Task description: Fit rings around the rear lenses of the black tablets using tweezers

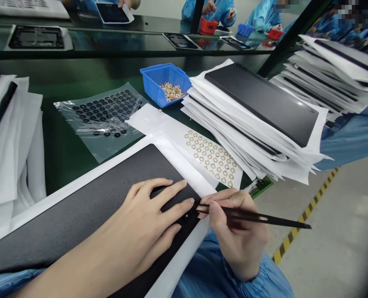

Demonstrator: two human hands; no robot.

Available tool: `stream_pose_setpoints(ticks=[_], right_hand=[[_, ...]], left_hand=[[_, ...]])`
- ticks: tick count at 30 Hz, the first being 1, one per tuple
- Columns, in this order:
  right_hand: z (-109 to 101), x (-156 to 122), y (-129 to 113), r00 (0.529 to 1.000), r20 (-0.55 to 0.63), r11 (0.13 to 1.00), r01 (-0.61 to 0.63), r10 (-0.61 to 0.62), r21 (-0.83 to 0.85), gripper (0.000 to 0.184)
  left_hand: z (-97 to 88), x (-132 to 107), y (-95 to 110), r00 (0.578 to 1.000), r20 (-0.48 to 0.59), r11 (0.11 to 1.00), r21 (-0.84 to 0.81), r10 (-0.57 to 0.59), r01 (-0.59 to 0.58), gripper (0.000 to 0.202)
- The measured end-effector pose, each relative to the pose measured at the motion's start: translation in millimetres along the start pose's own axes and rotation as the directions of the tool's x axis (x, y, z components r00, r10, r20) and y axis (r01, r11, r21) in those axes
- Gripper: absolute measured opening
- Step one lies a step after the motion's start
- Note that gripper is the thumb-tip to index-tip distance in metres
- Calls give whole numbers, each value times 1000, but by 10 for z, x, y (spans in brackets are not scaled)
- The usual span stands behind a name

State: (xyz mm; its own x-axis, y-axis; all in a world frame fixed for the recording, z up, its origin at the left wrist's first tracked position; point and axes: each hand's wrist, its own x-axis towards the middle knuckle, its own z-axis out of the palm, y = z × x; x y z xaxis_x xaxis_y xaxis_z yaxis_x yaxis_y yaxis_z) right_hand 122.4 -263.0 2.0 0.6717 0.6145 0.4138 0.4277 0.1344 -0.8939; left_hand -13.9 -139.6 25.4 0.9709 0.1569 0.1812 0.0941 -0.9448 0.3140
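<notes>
Fingers spread, my left hand point(143, 225) lies flat on a dark tablet back cover point(87, 203), close to its right end. White sheet material point(188, 165) shows around the cover's edges. My right hand point(238, 225) pinches black tweezers point(277, 220), their tips at small round holes near the cover's right corner. Whether the tips hold anything is too small to tell. Just beyond the cover lies a white sheet of small gold-coloured rings point(213, 156). A clear film with black round pieces point(106, 108) is farther left.
A blue bin point(154, 85) holds many small tan pieces. Right of it, dark covers and white sheets form a tall stack point(261, 103), with another stack point(336, 78) beyond. White sheets point(14, 145) stand at left. Co-workers in blue sit across a raised shelf point(109, 39).
</notes>
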Motion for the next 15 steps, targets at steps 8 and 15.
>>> stream_pose_setpoints(ticks=[8,15], right_hand=[[-68,56,53,997,80,995,-6,-2,102,15],[-149,59,58,983,176,996,43,-55,72,16]], left_hand=[[1,-3,6,1000,8,1000,-6,-7,7,38],[-1,-5,7,1000,24,999,-30,-14,15,38]])
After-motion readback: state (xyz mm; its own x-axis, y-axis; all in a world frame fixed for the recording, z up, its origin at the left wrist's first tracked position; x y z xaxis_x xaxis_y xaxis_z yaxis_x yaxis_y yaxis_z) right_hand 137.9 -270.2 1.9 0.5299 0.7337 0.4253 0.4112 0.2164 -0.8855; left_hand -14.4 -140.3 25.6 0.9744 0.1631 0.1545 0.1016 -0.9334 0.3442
